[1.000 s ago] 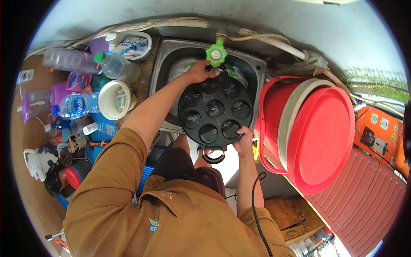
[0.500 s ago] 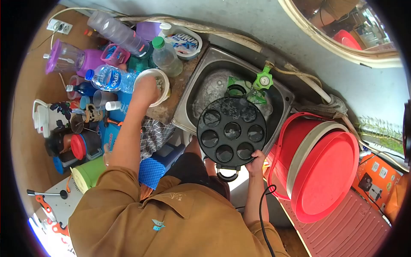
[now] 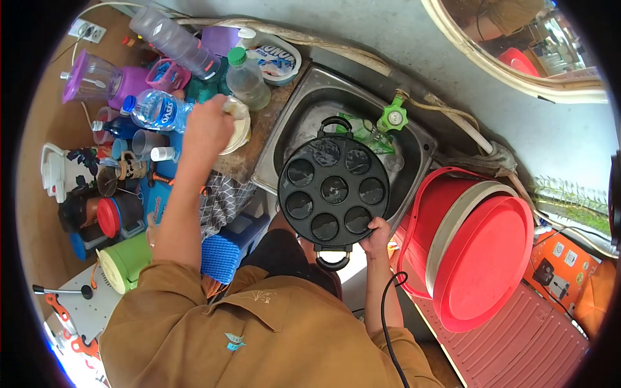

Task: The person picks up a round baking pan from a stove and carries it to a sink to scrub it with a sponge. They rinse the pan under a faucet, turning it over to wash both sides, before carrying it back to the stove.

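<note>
My right hand [image 3: 375,236] grips the lower right rim of a round black pan [image 3: 310,178] with several round hollows, their surfaces wet and shiny. The pan is held over the near edge of the steel sink [image 3: 265,169], its hollows facing up and a loop handle at each end. Closed in a fist, my left hand [image 3: 210,124] is at the left rim of a white tub [image 3: 240,137] on the wooden counter. Something pale and cream-coloured [image 3: 234,107] shows at its fingertips; I cannot tell what it is.
A green-handled tap [image 3: 392,118] and green packets [image 3: 362,132] are at the sink's far side. Bottles, including a green-capped one [image 3: 247,81], crowd the counter on the left. To the right stands a red bucket [image 3: 424,226] with a red lid [image 3: 482,265]. A black cable [image 3: 387,323] crosses my right arm.
My left hand has come up out of the white tub to its left rim, with the pale thing now at its fingers. The pan, still in my right hand, appears slightly further left.
</note>
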The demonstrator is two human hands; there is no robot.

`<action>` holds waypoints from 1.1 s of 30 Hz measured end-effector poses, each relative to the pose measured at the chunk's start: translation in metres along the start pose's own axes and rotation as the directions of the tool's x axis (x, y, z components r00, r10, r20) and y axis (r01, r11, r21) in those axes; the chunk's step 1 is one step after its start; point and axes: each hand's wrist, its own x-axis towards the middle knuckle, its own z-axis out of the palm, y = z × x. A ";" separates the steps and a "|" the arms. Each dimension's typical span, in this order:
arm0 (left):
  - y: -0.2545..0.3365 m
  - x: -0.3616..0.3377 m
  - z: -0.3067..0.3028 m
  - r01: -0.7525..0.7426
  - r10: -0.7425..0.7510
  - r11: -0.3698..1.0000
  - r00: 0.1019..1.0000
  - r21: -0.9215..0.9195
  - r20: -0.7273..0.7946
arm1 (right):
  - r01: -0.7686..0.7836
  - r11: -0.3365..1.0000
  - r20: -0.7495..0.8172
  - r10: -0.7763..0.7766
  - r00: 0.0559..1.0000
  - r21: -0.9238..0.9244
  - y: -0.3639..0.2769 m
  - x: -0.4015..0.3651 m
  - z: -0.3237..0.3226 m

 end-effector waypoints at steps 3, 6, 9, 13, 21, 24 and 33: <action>0.057 -0.006 0.028 -0.065 0.078 0.955 0.996 -0.290 0.035 | -0.013 1.000 0.004 0.013 1.000 0.003 0.000 0.001 -0.002; 0.088 0.018 0.107 -0.094 0.125 0.954 0.988 -0.283 0.092 | -0.003 1.000 -0.008 0.003 1.000 -0.004 -0.002 -0.004 0.009; 0.101 0.046 0.187 -0.143 0.182 0.931 0.979 -0.337 0.087 | 0.020 1.000 -0.018 -0.020 1.000 -0.010 -0.007 -0.008 0.011; 0.114 0.060 0.216 -0.314 0.403 0.811 0.912 -0.494 0.081 | 0.035 0.999 -0.012 -0.035 0.999 -0.010 -0.012 -0.010 0.006; 0.127 0.091 0.231 -0.311 0.514 0.839 0.721 -0.446 0.465 | 0.070 0.997 0.023 -0.071 0.997 0.028 -0.016 0.000 0.001; 0.132 0.100 0.259 -0.376 0.390 0.913 0.687 -0.159 0.613 | 0.123 0.992 0.016 -0.123 0.992 0.013 -0.015 0.004 -0.002; 0.134 0.088 0.237 0.370 0.283 0.741 0.584 -0.560 0.761 | 0.132 0.987 -0.037 -0.130 0.991 0.092 -0.025 -0.003 0.010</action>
